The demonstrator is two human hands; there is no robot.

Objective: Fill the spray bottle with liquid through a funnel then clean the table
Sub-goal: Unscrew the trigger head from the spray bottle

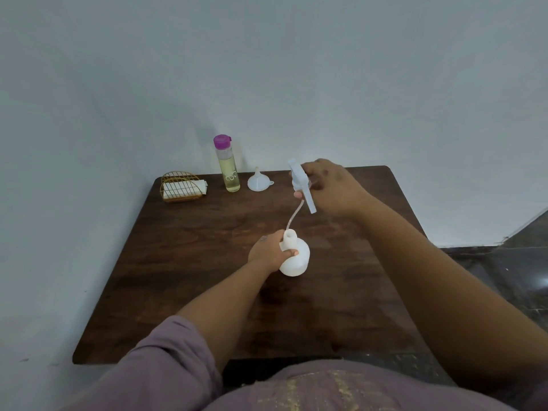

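At the far left of the table we see a gold wire holder with white napkins tucked inside, close to the back edge and the pale wall. Just right of it stands a tall clear bottle of yellowish liquid, upright, its purple cap on. Next we come to a small white funnel, resting wide end down with its spout pointing up, near the bottle but not touching it. Toward the middle of the table our left hand grips the white spray bottle at its shoulder, thumb curled across the front just under the neck; the bottle stands upright on the wood with its mouth open. From near that mouth a thin clear tube curves up and to the right; its lower end is beside the neck, and we cannot tell whether the tip sits inside the opening or just outside it. The tube leads to the white spray head, lifted clear of the bottle and held above the far part of the table. Our right hand holds that head, fingers curled round its collar, with the trigger hanging down below the fingers. At the far right, beyond the table edge, we see a dark floor. Mauve sleeves show at the bottom.
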